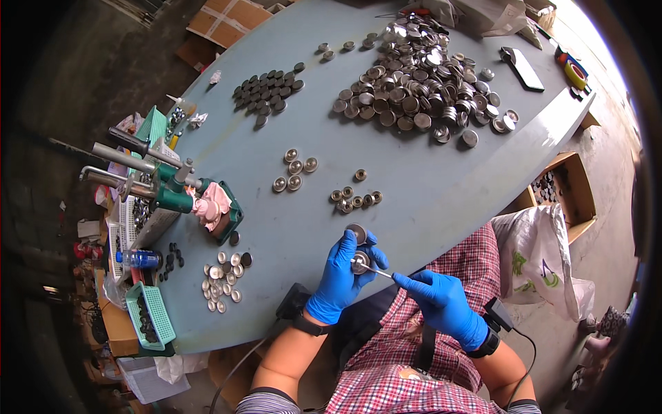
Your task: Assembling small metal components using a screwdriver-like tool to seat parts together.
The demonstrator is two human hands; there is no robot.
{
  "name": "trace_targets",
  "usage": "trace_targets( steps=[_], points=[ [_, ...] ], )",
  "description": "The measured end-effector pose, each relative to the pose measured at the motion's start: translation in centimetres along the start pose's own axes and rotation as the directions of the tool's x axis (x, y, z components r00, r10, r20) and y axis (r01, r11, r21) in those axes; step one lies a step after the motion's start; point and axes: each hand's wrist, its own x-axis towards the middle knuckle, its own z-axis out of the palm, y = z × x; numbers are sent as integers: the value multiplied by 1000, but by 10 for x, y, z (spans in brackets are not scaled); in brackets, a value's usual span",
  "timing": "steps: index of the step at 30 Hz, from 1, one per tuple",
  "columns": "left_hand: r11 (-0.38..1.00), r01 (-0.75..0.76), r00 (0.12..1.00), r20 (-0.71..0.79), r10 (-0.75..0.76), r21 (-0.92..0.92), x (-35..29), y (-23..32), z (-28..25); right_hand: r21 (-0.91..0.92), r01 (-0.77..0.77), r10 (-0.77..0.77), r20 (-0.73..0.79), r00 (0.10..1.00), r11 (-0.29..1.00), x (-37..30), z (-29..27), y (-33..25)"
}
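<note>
The table [427, 200] ran beneath a metal-disc pile [422, 83] at one o'clock. My left hand [336, 283], at six, and right hand [447, 303], at four, were closed: one around two metal pieces [357, 232] near the table's edge, the other on a slim rod [378, 271] reaching the lower piece [362, 260]. The pieces seemed light, stiff, slick; best held by their rims.

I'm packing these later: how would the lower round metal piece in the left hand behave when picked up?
The lower round metal piece is probably stiff, given its metallic shine. Small beside the left hand, it is likely easy to lift. Its circular outline suggests it could roll if stood on edge.
</note>
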Motion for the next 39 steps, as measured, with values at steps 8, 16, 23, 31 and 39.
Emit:
trace_targets(
  steps=[8,16,23,31,39],
  points=[
    [650,-318,848,-100,521,691,5,-7,-53,820,-489,506,300,809,296,18,14,-13],
    [-247,274,694,-14,720,929,-44,17,-161,829,-377,366,530,765,-412,63,2,-7],
    [-351,484,638,-49,768,801,-40,45,-163,760,-381,304,586,751,-527,45,-13,-16],
    [43,-399,749,298,592,916,171,69,-24,919,-275,466,382,798,-283,31,-29,-3],
    [-333,-145,652,343,676,932,247,64,16,947,-204,542,310,781,-247,8,-46,7]
  ],
)
